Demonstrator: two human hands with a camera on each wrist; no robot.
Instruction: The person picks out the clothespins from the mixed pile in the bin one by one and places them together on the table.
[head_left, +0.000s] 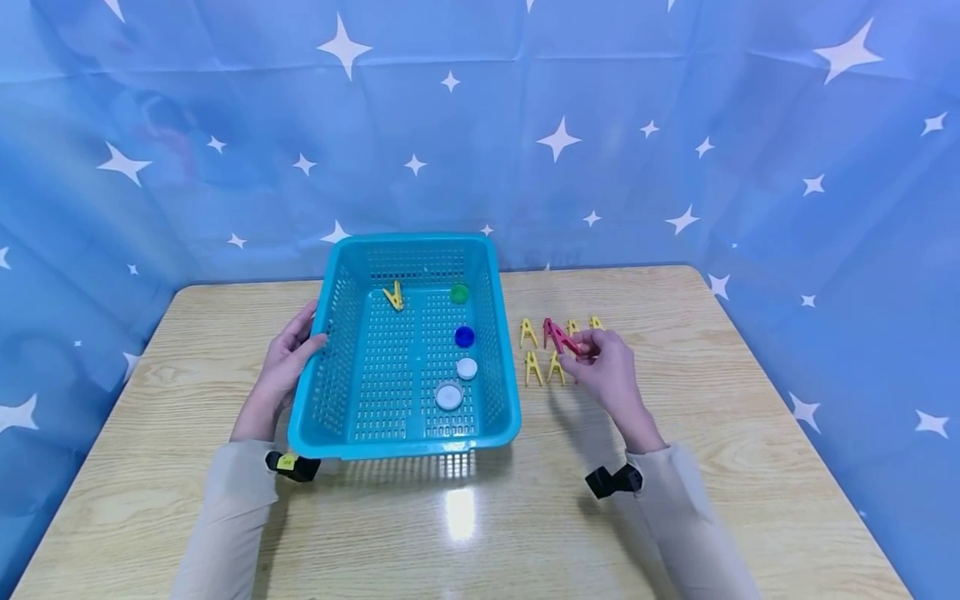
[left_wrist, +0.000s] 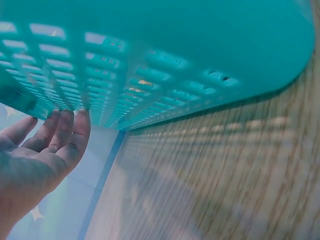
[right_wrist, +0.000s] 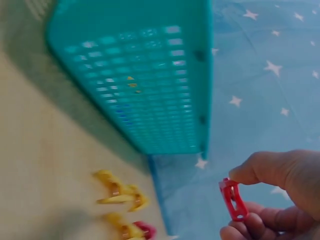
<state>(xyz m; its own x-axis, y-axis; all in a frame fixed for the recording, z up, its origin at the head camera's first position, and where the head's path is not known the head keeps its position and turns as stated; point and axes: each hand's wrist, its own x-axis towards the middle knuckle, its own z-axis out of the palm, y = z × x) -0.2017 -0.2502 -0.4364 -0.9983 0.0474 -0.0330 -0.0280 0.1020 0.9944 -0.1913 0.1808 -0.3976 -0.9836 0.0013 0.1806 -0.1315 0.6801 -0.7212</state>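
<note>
1. Rightward, the right hand (head_left: 609,372) pinches a red clothespin (head_left: 559,337) between thumb and curled fingers, lifted just above the table (head_left: 750,467).
2. Yellow clothespins (head_left: 542,350) lie just beside it, between the hand and the basket's right wall.
3. Straight, relaxed fingers of the left hand (head_left: 288,362) rest flat against the left wall of the turquoise basket (head_left: 405,437).
4. Bare wood runs along the near edge.

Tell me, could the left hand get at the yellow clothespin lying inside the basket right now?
Probably yes. The left hand rests open against the outside of the basket, holding nothing. The basket is open-topped and nothing covers the yellow clothespin, so only the wall needs reaching over.
</note>
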